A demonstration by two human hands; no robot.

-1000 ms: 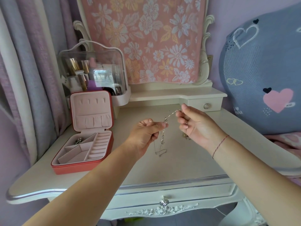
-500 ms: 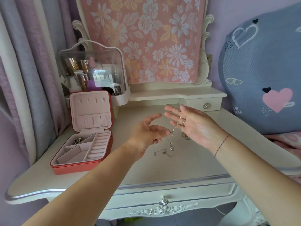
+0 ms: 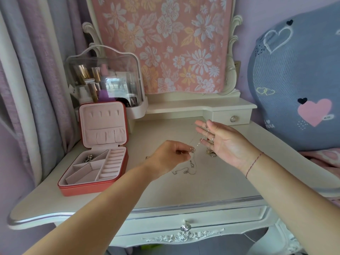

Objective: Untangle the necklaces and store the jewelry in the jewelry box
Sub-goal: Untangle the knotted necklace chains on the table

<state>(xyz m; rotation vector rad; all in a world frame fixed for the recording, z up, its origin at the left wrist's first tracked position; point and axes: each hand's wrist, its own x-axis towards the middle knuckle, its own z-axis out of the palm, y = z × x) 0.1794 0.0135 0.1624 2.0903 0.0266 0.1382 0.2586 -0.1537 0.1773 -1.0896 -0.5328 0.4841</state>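
Thin silver necklaces hang tangled above the dressing table, their lower loops and pendants lying on the top. My left hand pinches the chains near a small charm. My right hand is held up with straight, spread fingers, and a chain is draped across them. The red jewelry box stands open at the left with a pink lining; a silver piece lies in its back left compartment. More small jewelry lies on the table under my right hand.
A clear-lidded cosmetics case with bottles stands behind the jewelry box. A raised shelf with a small drawer runs along the back. A flowered cloth covers the mirror. A blue heart-patterned cushion sits at the right.
My right hand let go of its pinch and spread its fingers, with the chain now draped over them. My left hand moved down and keeps pinching the chains. The necklaces sank toward the table.
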